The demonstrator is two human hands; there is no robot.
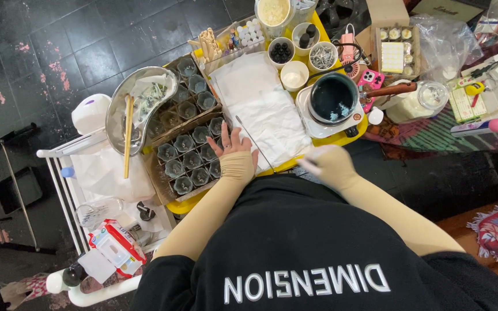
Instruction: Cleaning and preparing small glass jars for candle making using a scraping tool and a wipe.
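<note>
My left hand [234, 151], in a beige sleeve that covers the wrist, lies flat with fingers apart on the left edge of a white paper sheet [263, 112] spread over a yellow tray [187, 203]. A thin metal rod [255, 143] lies on the sheet just right of that hand. My right hand [328, 162], blurred and also sleeved in beige, hovers at the sheet's near right corner; it seems to pinch a small white thing, too blurred to tell. A cardboard box of small dark glass jars [190, 156] sits right beside my left hand.
A dark pot with blue-green contents [332, 98] stands on a white base to the right. Small bowls [293, 75] and a tub of wooden sticks [207, 41] line the back. A metal kidney dish with a wooden stick [136, 103] sits left, above a white cart [82, 230].
</note>
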